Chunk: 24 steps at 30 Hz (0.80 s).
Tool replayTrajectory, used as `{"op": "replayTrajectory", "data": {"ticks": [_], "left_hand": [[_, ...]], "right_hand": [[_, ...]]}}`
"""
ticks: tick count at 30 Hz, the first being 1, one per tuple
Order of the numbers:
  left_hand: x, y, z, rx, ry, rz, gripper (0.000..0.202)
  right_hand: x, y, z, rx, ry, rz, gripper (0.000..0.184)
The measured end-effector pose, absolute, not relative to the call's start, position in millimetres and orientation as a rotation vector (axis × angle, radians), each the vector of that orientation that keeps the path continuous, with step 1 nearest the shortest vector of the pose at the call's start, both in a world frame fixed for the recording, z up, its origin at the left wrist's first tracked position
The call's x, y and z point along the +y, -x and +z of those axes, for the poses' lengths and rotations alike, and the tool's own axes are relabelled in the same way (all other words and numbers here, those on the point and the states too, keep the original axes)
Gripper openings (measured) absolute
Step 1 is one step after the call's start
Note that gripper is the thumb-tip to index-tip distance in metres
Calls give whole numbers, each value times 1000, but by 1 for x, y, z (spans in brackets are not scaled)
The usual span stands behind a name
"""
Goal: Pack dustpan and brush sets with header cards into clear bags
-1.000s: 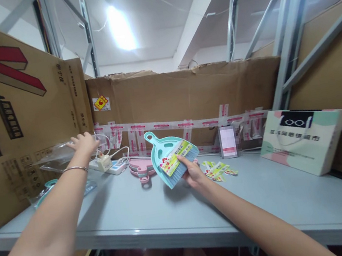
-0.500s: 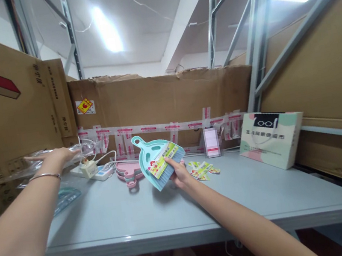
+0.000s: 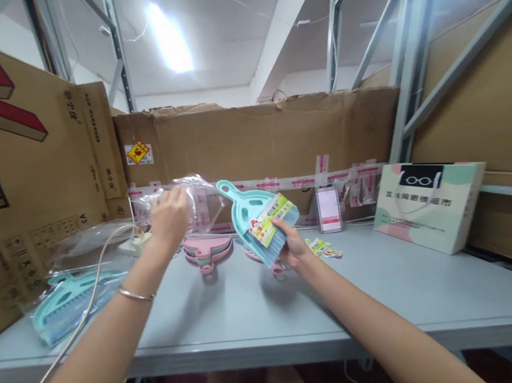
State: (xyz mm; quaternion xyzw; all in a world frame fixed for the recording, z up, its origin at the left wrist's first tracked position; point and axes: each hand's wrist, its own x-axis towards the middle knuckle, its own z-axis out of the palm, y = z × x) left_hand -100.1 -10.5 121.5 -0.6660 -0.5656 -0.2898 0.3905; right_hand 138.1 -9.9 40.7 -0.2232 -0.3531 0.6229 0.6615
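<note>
My right hand (image 3: 294, 245) grips a mint-green dustpan (image 3: 241, 212) by its lower right side, raised above the shelf with its handle pointing up and left. A blue-bristled brush (image 3: 272, 250) lies against the pan, and a yellow-green printed card (image 3: 263, 234) sits across it under my thumb. Closed around a crumpled clear plastic bag (image 3: 202, 203), my left hand (image 3: 170, 218) is raised left of the dustpan. Pink dustpans (image 3: 209, 245) rest on the shelf between my hands. Another pink piece (image 3: 277, 269) is partly hidden behind the held set.
A mint dustpan set in clear plastic (image 3: 69, 299) lies at left, with a cable (image 3: 92, 305) crossing it. Printed cards (image 3: 320, 247), a blurred phone-like object (image 3: 329, 209) and a glasses box (image 3: 426, 206) are at right. Large cartons (image 3: 257, 139) stand behind the grey shelf (image 3: 238, 324).
My left hand has moved right from the plastic at the left, bringing a clear bag toward the dustpan. My right hand still holds the dustpan, while the view has shifted slightly.
</note>
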Motion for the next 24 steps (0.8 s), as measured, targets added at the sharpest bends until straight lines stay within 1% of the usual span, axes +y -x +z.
{"op": "replayTrajectory", "data": {"ticks": [4,7,12,19,24], "left_hand": [[9,71,73,-1502,1873,-779,48],[17,64,55,-1523,1921,-782,51],[13,72,46,-1531,1999,-812,49],[17,80,41,-1474,2114,-929,49],[5,58,42,-1333,2245,-938,40]], "right_hand": [[-14,-161,52,-860,534,1521,27],[-17,-174,55,-884,623,1567,25],[-20,-175,51,-1038,815,1647,24],[-15,-168,45,-1017,894,1487,24],[-8,-157,33,-969,897,1371,18]]}}
